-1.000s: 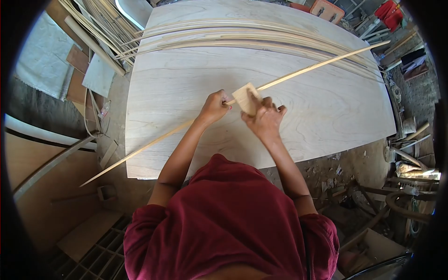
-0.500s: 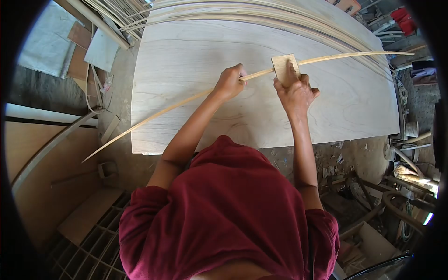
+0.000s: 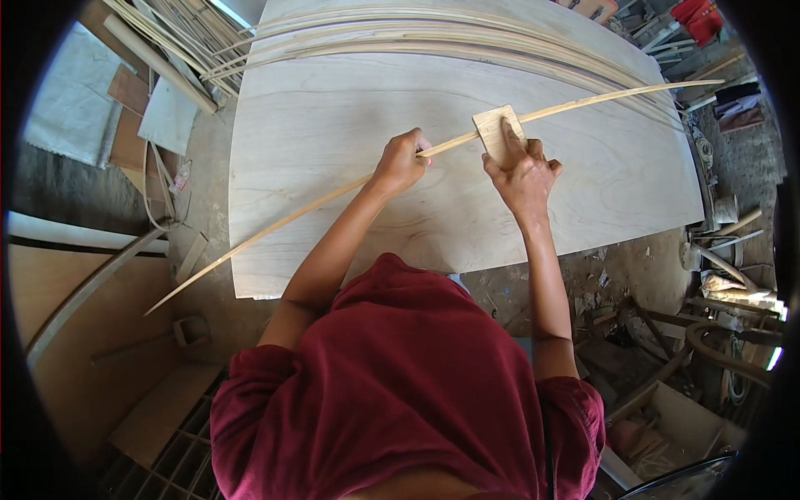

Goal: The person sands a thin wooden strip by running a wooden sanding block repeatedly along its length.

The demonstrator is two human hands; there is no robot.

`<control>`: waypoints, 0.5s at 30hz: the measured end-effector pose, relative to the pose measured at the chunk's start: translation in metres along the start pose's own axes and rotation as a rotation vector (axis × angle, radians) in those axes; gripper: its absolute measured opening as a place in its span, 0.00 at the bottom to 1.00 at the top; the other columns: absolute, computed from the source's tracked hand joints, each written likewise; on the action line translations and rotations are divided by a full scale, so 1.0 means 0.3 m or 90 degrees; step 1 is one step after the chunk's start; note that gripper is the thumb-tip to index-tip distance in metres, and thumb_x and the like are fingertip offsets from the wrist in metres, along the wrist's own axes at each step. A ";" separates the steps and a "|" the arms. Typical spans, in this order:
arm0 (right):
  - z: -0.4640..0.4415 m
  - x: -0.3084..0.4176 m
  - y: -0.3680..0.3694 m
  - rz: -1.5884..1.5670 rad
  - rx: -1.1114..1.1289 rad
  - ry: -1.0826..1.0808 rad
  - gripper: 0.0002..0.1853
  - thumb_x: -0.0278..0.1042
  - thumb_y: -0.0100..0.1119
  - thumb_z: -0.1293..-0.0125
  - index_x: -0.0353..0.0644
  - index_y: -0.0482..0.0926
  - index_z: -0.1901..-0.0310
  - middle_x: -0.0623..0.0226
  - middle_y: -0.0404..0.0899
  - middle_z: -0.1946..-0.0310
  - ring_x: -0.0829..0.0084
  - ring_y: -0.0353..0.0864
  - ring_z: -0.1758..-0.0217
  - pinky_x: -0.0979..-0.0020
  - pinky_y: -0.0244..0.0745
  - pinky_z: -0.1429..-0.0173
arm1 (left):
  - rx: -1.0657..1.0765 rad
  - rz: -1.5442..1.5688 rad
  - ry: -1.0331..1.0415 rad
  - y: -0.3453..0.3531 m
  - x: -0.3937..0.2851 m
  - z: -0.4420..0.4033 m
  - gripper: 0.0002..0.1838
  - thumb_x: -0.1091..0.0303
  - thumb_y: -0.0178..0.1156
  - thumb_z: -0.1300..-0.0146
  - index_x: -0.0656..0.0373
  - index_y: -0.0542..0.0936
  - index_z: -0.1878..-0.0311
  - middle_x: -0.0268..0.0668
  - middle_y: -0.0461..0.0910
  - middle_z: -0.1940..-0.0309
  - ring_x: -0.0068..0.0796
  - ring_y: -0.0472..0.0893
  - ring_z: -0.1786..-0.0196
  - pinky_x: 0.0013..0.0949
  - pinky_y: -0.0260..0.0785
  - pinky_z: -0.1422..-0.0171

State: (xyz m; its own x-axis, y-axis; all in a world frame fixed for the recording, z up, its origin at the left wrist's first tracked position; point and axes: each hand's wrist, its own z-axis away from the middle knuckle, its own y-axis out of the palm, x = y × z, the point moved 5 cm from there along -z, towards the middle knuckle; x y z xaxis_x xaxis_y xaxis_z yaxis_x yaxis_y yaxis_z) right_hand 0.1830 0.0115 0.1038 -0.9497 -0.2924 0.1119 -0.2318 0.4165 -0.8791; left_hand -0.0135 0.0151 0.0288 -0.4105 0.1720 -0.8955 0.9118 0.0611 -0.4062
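Note:
A long, thin wooden strip (image 3: pixel 292 218) with tapered ends lies slantwise across a pale plywood board (image 3: pixel 317 117), and its left end sticks out past the board's edge. My left hand (image 3: pixel 400 165) is closed around the strip near its middle. To the right, my right hand (image 3: pixel 527 179) grips a flat wooden block (image 3: pixel 492 127) set across the strip. The index finger stretches along the block's top face, with the thumb at its near left side. The block covers a short stretch of the strip, and its underside is hidden.
Several long wooden strips (image 3: pixel 392 37) lie along the board's far side. More strips and a pole (image 3: pixel 158 62) lean at the far left. A curved wooden piece (image 3: pixel 92 283) stands near the left panel. Right of me are a box of scraps (image 3: pixel 667 429) and wooden parts on the floor.
The view has turned slightly, so the board, strip and hands appear shifted together. Both hands keep their holds, and the block's place along the strip looks nearly the same.

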 end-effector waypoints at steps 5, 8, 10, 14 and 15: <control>0.007 0.003 0.003 -0.107 0.059 0.050 0.33 0.51 0.67 0.54 0.56 0.75 0.42 0.63 0.76 0.71 0.69 0.77 0.65 0.57 0.54 0.53 | 0.014 -0.025 -0.018 0.012 0.033 -0.009 0.05 0.82 0.60 0.49 0.68 0.74 0.70 0.43 0.80 0.76 0.27 0.78 0.72 0.29 0.69 0.66; 0.005 0.018 -0.001 -0.099 0.043 0.057 0.32 0.50 0.67 0.55 0.56 0.76 0.43 0.64 0.77 0.70 0.71 0.76 0.65 0.58 0.53 0.52 | 0.022 -0.005 -0.033 0.004 0.010 -0.007 0.05 0.81 0.61 0.48 0.68 0.74 0.70 0.43 0.80 0.76 0.26 0.78 0.72 0.29 0.69 0.66; -0.010 0.004 -0.014 -0.088 -0.003 0.080 0.33 0.50 0.68 0.55 0.56 0.76 0.43 0.64 0.76 0.71 0.70 0.75 0.67 0.58 0.54 0.53 | 0.022 0.013 -0.026 -0.002 0.002 -0.010 0.05 0.80 0.61 0.47 0.67 0.74 0.70 0.42 0.80 0.76 0.25 0.78 0.73 0.28 0.69 0.66; -0.021 0.029 -0.014 -0.048 -0.012 0.067 0.33 0.49 0.68 0.56 0.56 0.76 0.43 0.65 0.75 0.73 0.70 0.74 0.69 0.58 0.54 0.55 | 0.033 0.074 -0.045 -0.015 0.005 -0.012 0.07 0.79 0.63 0.49 0.69 0.76 0.67 0.45 0.79 0.77 0.31 0.78 0.74 0.32 0.69 0.68; -0.001 0.076 -0.003 -0.025 0.017 0.028 0.34 0.49 0.68 0.56 0.56 0.76 0.43 0.65 0.74 0.74 0.71 0.73 0.70 0.58 0.54 0.56 | 0.035 0.077 -0.047 -0.017 0.009 -0.009 0.07 0.79 0.63 0.49 0.69 0.76 0.67 0.45 0.79 0.77 0.31 0.78 0.74 0.32 0.69 0.68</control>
State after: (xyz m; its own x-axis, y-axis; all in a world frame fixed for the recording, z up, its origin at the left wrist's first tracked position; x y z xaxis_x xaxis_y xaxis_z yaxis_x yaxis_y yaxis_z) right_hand 0.1616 0.0047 0.1073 -0.9486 -0.2694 0.1661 -0.2638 0.3828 -0.8854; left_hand -0.0192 0.0180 0.0290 -0.2999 0.1012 -0.9486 0.9531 -0.0107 -0.3024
